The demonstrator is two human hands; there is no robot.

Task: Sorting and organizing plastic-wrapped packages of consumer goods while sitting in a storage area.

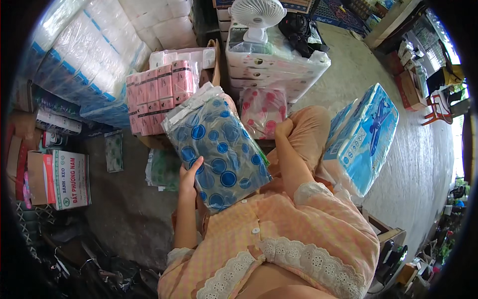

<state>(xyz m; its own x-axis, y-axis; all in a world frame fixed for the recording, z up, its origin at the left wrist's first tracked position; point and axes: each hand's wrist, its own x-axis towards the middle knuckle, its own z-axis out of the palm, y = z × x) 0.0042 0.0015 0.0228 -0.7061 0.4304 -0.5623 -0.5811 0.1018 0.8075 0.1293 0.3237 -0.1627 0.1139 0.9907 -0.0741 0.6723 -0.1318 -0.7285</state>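
Note:
My left hand [191,175] grips the left edge of a stack of clear plastic bags with blue dots [220,149], thumb on top, fingers underneath. The stack lies tilted over my lap. My right hand [284,128] rests by my raised knee, at the lower right edge of a clear bag with red dots [263,112]; its fingers are curled, and whether they grip the bag cannot be told. Left of these stands a pack of pink tissue rolls [160,97] on a carton. Green-patterned bags [164,170] lie low at its front, partly behind the blue-dotted stack.
A white fan [257,18] and a black bag [298,31] sit on wrapped packs ahead. Blue-and-white packs [368,142] stand at my right. Tall wrapped bales [93,48] rise at the left, above a printed cardboard box [71,179]. A red chair [438,108] is far right.

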